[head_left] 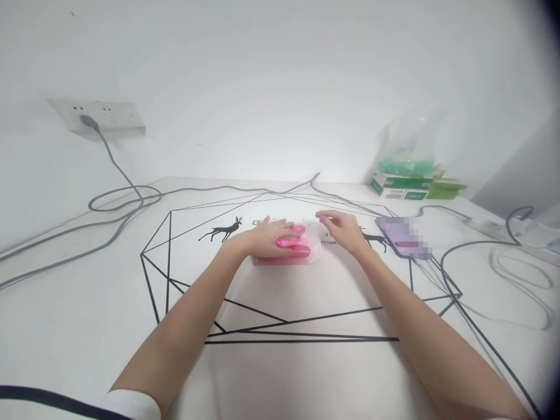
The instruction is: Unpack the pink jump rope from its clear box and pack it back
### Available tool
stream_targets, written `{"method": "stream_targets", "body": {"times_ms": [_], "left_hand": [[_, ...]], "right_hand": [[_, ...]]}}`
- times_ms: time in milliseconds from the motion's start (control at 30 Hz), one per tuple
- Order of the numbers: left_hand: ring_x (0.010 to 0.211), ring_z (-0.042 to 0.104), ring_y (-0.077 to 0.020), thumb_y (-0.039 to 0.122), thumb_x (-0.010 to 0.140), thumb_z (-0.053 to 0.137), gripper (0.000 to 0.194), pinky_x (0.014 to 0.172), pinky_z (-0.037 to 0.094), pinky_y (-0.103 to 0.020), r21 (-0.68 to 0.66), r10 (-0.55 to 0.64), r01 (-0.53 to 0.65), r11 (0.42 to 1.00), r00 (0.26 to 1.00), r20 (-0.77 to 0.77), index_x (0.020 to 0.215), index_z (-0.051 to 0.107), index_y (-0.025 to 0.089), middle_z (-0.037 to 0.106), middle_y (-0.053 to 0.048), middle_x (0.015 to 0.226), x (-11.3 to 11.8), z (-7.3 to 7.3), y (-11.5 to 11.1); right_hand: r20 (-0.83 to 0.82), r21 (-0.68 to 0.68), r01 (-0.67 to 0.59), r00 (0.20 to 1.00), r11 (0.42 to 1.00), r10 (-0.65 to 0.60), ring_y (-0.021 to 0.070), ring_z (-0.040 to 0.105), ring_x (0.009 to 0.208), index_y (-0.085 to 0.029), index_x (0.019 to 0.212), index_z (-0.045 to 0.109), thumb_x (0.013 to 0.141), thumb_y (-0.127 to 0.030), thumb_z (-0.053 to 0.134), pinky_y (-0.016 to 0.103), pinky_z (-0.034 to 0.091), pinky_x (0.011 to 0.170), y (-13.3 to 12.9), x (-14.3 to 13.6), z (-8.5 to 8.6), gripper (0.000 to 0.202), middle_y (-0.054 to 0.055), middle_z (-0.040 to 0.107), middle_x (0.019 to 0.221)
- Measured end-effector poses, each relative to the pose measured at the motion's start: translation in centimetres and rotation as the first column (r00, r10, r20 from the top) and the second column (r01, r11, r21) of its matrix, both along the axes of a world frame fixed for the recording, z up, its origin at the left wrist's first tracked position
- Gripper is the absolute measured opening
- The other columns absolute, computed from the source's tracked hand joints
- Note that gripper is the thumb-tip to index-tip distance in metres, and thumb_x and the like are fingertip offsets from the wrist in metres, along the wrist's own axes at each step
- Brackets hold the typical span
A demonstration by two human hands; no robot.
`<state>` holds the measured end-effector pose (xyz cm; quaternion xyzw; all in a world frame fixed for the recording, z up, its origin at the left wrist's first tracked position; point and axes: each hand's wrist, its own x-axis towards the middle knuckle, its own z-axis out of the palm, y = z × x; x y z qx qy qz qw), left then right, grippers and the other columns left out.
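A pink package in clear plastic wrapping (280, 261) lies on the white, black-lined mat (301, 303). Its exact kind is hard to tell, as blur and my hand hide much of it. My left hand (273, 236) rests on top of it, fingers spread and stretched flat across the bright pink upper side. Just beyond the package's right end is my right hand (343, 227), with its fingers bent and the tips drawn together. Anything between those fingertips is too small or pale to make out.
A phone (400, 236) lies right of my right hand. Green-and-white boxes (405, 185) with a clear bag (406, 140) on them stand at the back right. A grey cable (196, 188) runs along the wall from the socket (118, 116); another black cable (476, 332) crosses at right.
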<state>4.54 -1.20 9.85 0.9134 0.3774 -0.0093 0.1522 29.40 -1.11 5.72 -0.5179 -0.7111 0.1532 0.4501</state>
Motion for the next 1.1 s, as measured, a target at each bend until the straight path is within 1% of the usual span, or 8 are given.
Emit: {"method": "stream_targets", "body": {"times_ms": [167, 300, 433, 533, 633, 733, 933, 1100], "left_hand": [[0.138, 0.038, -0.0331, 0.064, 0.094, 0.033, 0.056, 0.118, 0.014, -0.056, 0.097, 0.039, -0.045, 0.994, 0.997, 0.067, 0.139, 0.050, 0.035, 0.045, -0.002, 0.150, 2.0, -0.5, -1.0], [0.142, 0.029, -0.0376, 0.066, 0.094, 0.032, 0.060, 0.116, 0.013, -0.062, 0.154, 0.074, -0.083, 0.985, 0.995, 0.062, 0.145, 0.040, 0.035, 0.038, -0.002, 0.155, 2.3, -1.1, -1.3], [0.144, 0.019, -0.0461, 0.071, 0.089, 0.039, 0.078, 0.110, 0.018, -0.070, 0.148, 0.121, -0.132, 0.980, 0.989, 0.080, 0.155, 0.015, 0.038, 0.019, -0.003, 0.163, 2.1, -1.4, -1.1], [0.144, 0.017, -0.0486, 0.069, 0.088, 0.046, 0.079, 0.107, 0.020, -0.073, 0.193, 0.112, -0.134, 0.972, 0.987, 0.119, 0.154, 0.010, 0.045, 0.013, 0.000, 0.164, 2.1, -1.4, -1.0], [0.146, 0.024, -0.0358, 0.058, 0.093, 0.047, 0.062, 0.116, 0.016, -0.064, 0.333, -0.017, -0.032, 0.942, 0.989, 0.144, 0.150, 0.029, 0.041, 0.021, -0.001, 0.162, 2.1, -1.6, -0.7], [0.142, 0.035, -0.0246, 0.046, 0.098, 0.043, 0.045, 0.121, 0.015, -0.054, 0.472, -0.124, 0.035, 0.881, 0.979, 0.160, 0.142, 0.046, 0.033, 0.033, -0.004, 0.158, 1.9, -1.8, -0.3], [0.133, 0.047, -0.0248, 0.039, 0.097, 0.048, 0.033, 0.119, 0.025, -0.051, 0.586, -0.240, 0.072, 0.807, 0.946, 0.215, 0.120, 0.064, 0.022, 0.057, -0.008, 0.139, 1.3, -2.3, 0.7], [0.126, 0.054, -0.0223, 0.030, 0.098, 0.046, 0.028, 0.117, 0.031, -0.047, 0.623, -0.349, 0.140, 0.769, 0.910, 0.225, 0.115, 0.066, 0.019, 0.069, -0.006, 0.119, 1.1, -2.7, 1.3]], "right_hand": [[-0.247, -0.022, -0.081, 0.966, 0.996, 0.073, 0.0219, 0.070, 0.097, -0.023, 0.103, 0.073, 0.087, -0.034, 0.057, 0.039, 0.057, 0.089, 0.3, -0.6, 0.0, 0.025, 0.004, 0.073, 0.112], [-0.402, -0.024, -0.149, 0.907, 0.989, 0.127, 0.0219, 0.068, 0.102, -0.025, 0.114, 0.067, 0.085, -0.036, 0.060, 0.040, 0.057, 0.089, 0.5, -1.1, -0.1, 0.031, 0.005, 0.065, 0.127], [-0.483, -0.030, -0.240, 0.853, 0.970, 0.196, 0.0218, 0.069, 0.102, -0.027, 0.119, 0.063, 0.086, -0.037, 0.061, 0.042, 0.056, 0.092, 0.4, -1.3, -0.1, 0.035, 0.006, 0.062, 0.131], [-0.421, -0.011, -0.267, 0.875, 0.964, 0.237, 0.0234, 0.066, 0.109, -0.027, 0.122, 0.062, 0.084, -0.036, 0.064, 0.043, 0.053, 0.096, 0.3, -1.3, -0.2, 0.038, 0.006, 0.061, 0.132], [-0.363, -0.030, -0.293, 0.894, 0.956, 0.262, 0.0246, 0.064, 0.113, -0.028, 0.129, 0.057, 0.083, -0.034, 0.067, 0.042, 0.054, 0.095, 0.2, -1.2, -0.4, 0.048, 0.007, 0.059, 0.136], [-0.351, -0.101, -0.318, 0.898, 0.943, 0.265, 0.0238, 0.069, 0.103, -0.029, 0.139, 0.050, 0.083, -0.034, 0.066, 0.042, 0.057, 0.088, 0.1, -1.0, -0.7, 0.058, 0.009, 0.056, 0.141], [-0.270, -0.183, -0.319, 0.926, 0.930, 0.264, 0.0249, 0.068, 0.107, -0.025, 0.138, 0.053, 0.084, -0.026, 0.062, 0.041, 0.056, 0.090, 0.1, -0.8, -1.0, 0.055, 0.009, 0.061, 0.136], [-0.018, -0.208, -0.261, 0.965, 0.943, 0.263, 0.0245, 0.069, 0.106, -0.022, 0.128, 0.064, 0.082, -0.018, 0.059, 0.038, 0.055, 0.091, 0.4, -0.6, -1.3, 0.046, 0.008, 0.069, 0.123]]}}
